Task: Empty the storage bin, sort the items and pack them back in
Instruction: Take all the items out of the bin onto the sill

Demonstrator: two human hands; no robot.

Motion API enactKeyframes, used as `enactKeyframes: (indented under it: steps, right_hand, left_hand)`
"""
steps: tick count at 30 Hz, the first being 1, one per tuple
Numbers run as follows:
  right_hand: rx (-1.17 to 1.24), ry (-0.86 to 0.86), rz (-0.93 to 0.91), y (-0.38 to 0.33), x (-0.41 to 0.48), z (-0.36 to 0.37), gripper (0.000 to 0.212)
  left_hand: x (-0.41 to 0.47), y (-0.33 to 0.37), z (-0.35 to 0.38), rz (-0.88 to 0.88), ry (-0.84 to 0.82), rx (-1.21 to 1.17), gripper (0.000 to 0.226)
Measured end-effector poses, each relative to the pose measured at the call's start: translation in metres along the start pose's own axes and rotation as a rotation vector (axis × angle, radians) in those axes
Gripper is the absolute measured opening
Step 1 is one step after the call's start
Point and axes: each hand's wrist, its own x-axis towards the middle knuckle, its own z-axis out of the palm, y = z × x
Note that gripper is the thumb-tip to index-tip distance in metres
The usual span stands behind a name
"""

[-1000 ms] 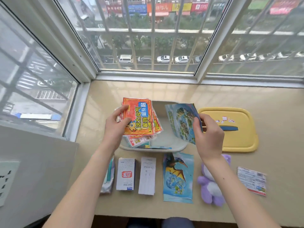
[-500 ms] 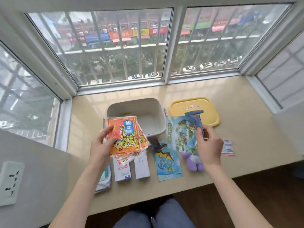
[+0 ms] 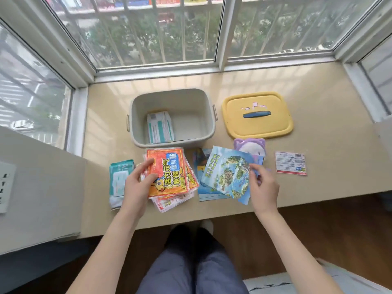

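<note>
While both forearms are stretched forward over the beige ledge (image 3: 328, 145), the left hand (image 3: 137, 183) is curled round the left edge of a fanned stack of orange packets (image 3: 169, 172), with the fingers laid across the top packet. The right hand (image 3: 264, 187) is held apart from it, and its fingertips pinch the right edge of a blue map-printed sheet (image 3: 227, 175), which is tilted above a second blue sheet (image 3: 198, 164) lying on the ledge. The grey storage bin (image 3: 135, 115) is set open just beyond the hands, upright, and a white-and-teal box (image 3: 160, 128) is seen lying on its floor at the left. The yellow lid (image 3: 257, 124) with its blue handle is placed to the right of the bin, apart from it. A purple plush toy (image 3: 250, 146) is partly covered by the map sheet, a teal wipes pack (image 3: 121, 179) lies left of the left hand, and a white-and-red card (image 3: 291, 165) lies to the far right. On the top packet, large yellow characters 活力元气家族 can be read; the print on the sheet, the card and the wipes pack is too blurred to read.
</note>
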Motion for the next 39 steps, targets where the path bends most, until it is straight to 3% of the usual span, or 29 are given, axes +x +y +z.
enactKeyframes:
  steps: [11,18,28,32,35,39]
  right_hand:
    - [0.236,0.191,0.341,0.054,-0.006,0.109,0.019]
    - [0.207,0.151,0.498,0.095,-0.021,0.169,0.045]
    - [-0.039,-0.050,0.468,0.114,-0.030,0.187,0.064]
    - [-0.327,-0.183,0.455,0.115,-0.029,0.181,0.060]
    - [-0.546,-0.227,0.405,0.112,-0.029,0.168,0.057]
    - [-0.513,-0.174,0.204,0.098,-0.028,0.138,0.049]
  left_hand:
    - [0.046,-0.047,0.002,-0.062,0.004,0.009,0.039]
    - [0.081,-0.074,-0.002,-0.070,-0.027,0.047,0.040]
    - [0.095,-0.105,-0.011,-0.112,-0.037,0.034,0.042]
    - [0.091,-0.106,-0.012,-0.117,-0.041,0.031,0.041]
    - [0.088,-0.099,-0.014,-0.115,-0.049,0.042,0.039]
    - [0.077,-0.078,-0.013,-0.096,-0.065,0.039,0.041]
